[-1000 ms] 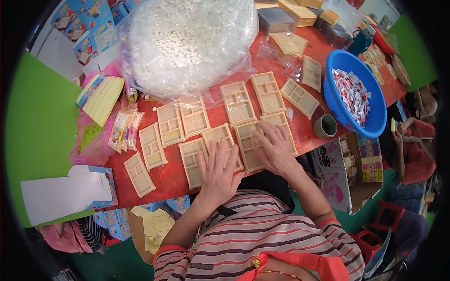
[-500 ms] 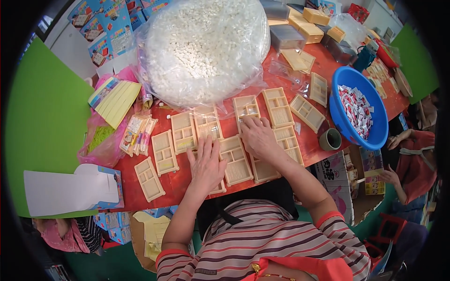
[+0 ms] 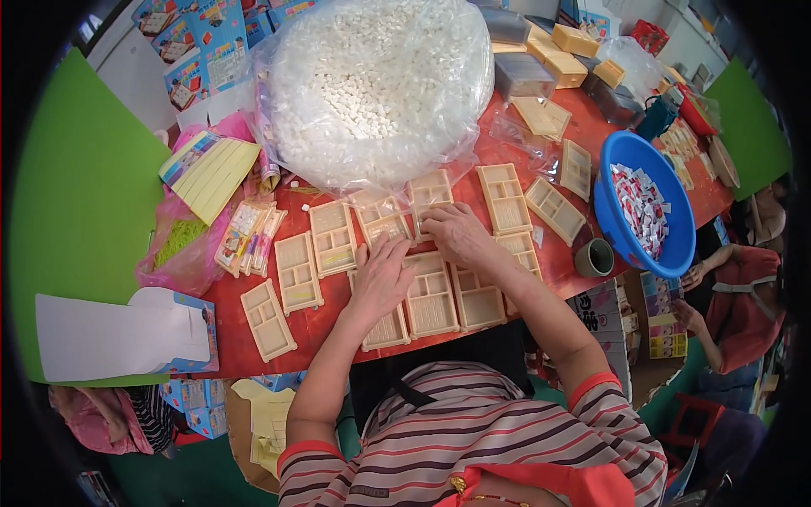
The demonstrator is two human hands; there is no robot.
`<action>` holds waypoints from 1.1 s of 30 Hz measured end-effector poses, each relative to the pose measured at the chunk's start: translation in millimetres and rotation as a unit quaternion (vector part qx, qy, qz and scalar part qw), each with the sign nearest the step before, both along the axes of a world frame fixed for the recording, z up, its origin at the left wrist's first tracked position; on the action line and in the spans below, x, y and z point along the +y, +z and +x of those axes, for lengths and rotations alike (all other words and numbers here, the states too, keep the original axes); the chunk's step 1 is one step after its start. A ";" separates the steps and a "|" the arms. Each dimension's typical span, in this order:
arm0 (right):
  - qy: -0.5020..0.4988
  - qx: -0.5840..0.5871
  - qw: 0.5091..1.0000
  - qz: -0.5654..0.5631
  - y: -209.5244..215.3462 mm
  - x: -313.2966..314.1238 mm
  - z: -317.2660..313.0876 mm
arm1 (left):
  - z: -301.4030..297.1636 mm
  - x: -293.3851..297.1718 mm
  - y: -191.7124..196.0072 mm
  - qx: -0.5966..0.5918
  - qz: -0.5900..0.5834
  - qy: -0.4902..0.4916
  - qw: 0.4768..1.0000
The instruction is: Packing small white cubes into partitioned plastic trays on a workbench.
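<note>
The left hand (image 3: pixel 380 279) and right hand (image 3: pixel 456 237) cover parts of the beige trays (image 3: pixel 431 296) beneath them, the small pieces in the blue basin (image 3: pixel 646 207) are too tiny to make out, and a person at the right (image 3: pixel 735 296) is cut off by the dark rim.

Cream compartment trays (image 3: pixel 431 296) lie edge to edge across the red table (image 3: pixel 321 325), leaving only thin strips between them. The big bag of white pieces (image 3: pixel 376 84) walls off the far side. To the right, a blue basin (image 3: pixel 680 237) and a small cup (image 3: pixel 594 258) block the way. A bare patch stays open at the near left edge, beside the white card (image 3: pixel 110 338).
</note>
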State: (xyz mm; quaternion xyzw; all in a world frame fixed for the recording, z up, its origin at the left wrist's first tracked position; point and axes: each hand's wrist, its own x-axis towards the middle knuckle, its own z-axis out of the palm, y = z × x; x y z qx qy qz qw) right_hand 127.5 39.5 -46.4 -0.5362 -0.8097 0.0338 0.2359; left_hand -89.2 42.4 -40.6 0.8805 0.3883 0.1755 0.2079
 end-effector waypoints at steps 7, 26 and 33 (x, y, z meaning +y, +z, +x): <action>0.038 0.014 0.999 0.005 8.6 2.5 6.9 | -3.1 25.2 -0.5 -0.043 -0.079 -0.045 0.995; 0.042 -0.110 0.993 0.008 22.0 -75.9 -43.8 | -43.1 -95.9 -9.9 -0.003 0.021 0.220 0.975; 0.057 -0.052 0.997 0.005 29.4 -62.5 -49.2 | -41.8 -95.4 7.1 -0.116 -0.062 0.221 0.966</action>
